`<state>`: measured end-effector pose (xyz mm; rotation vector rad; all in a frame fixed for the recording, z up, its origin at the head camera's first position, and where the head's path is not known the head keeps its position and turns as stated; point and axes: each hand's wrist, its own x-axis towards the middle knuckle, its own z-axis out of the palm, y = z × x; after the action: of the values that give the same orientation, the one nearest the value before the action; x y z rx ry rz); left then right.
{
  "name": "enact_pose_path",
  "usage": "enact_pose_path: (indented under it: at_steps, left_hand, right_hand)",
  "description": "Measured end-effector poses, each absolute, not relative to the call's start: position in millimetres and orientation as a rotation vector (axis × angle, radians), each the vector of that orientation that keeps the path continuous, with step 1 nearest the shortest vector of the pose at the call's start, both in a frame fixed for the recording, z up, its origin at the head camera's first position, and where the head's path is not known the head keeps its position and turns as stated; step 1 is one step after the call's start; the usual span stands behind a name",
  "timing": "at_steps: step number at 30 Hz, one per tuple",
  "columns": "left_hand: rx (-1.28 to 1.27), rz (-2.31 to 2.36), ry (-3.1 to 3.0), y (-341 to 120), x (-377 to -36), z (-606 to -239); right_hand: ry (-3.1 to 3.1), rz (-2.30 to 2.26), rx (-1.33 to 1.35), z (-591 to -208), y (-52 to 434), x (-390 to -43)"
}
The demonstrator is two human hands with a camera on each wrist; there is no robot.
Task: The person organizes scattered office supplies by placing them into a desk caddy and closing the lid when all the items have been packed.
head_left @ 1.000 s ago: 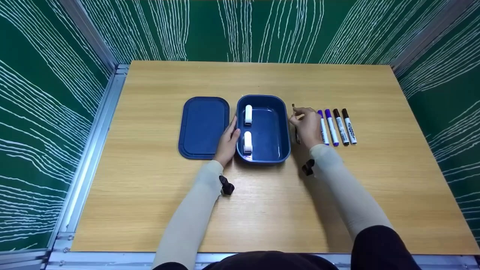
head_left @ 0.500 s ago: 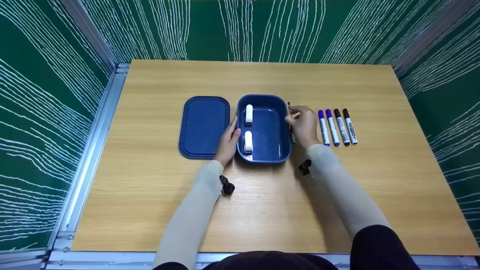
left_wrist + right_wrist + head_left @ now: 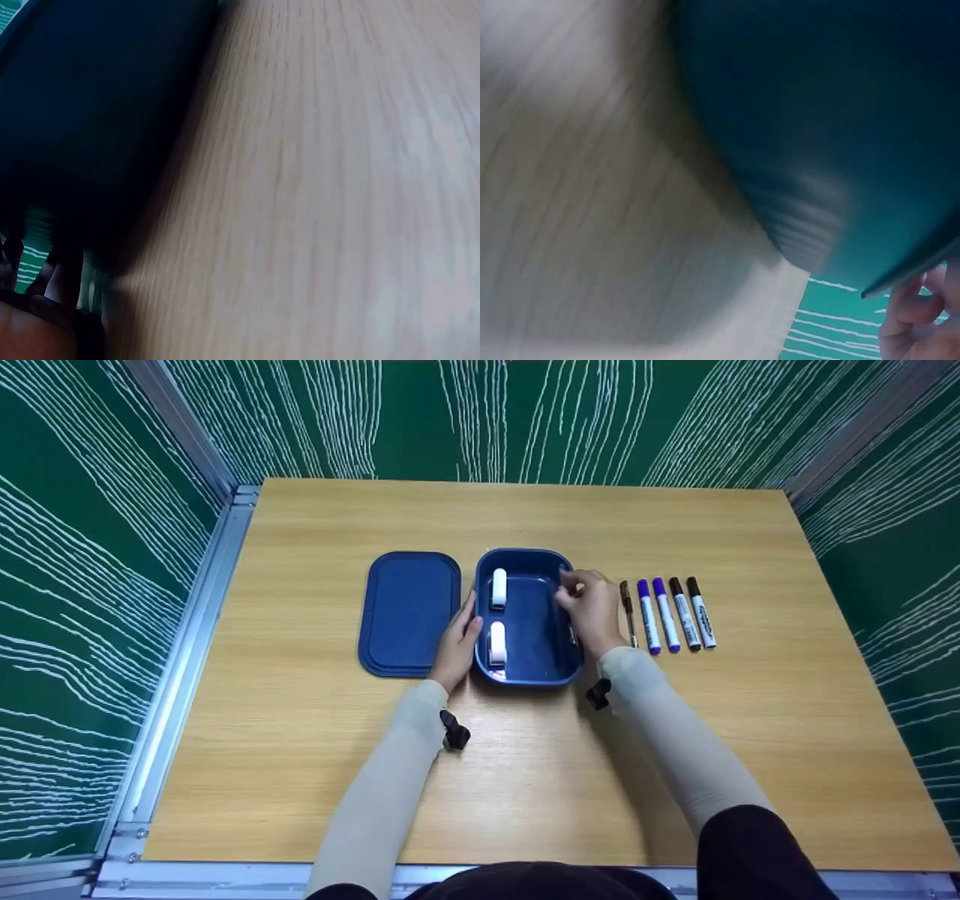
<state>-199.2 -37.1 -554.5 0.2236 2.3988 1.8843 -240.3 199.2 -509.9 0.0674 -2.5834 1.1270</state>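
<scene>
An open dark blue box [image 3: 528,677] sits mid-table with two white capped sticks [image 3: 498,587] [image 3: 496,643] along its left inner wall. My left hand [image 3: 459,636] rests with straight fingers against the box's left outer wall. My right hand [image 3: 576,594] hovers over the box's right rim and pinches a thin dark pen [image 3: 571,633], mostly hidden under the palm. The left wrist view shows only a blurred blue wall [image 3: 90,112] and the table. In the right wrist view the box's outer wall [image 3: 817,112] fills the frame, with fingers [image 3: 915,322] at the bottom right.
The box's blue lid [image 3: 409,611] lies flat to the left. Right of the box lie a thin brown pen [image 3: 628,613], two purple markers [image 3: 647,615] [image 3: 664,613] and two dark-capped markers [image 3: 683,613] [image 3: 701,612]. Green patterned walls surround the wooden table [image 3: 525,780].
My right hand has carried the thin pen leftwards from beside the markers to over the box's right rim, uncovering a second thin pen on the table. The left hand has not moved.
</scene>
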Motion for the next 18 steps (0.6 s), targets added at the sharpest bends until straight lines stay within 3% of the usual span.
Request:
enact_pose_path:
  at_steps: [18]
  left_hand:
    - [0.202, 1.895, 2.358, -38, -200, -553]
  right_hand:
    - [-2.687, 1.120, 0.141, -512, 168, -237]
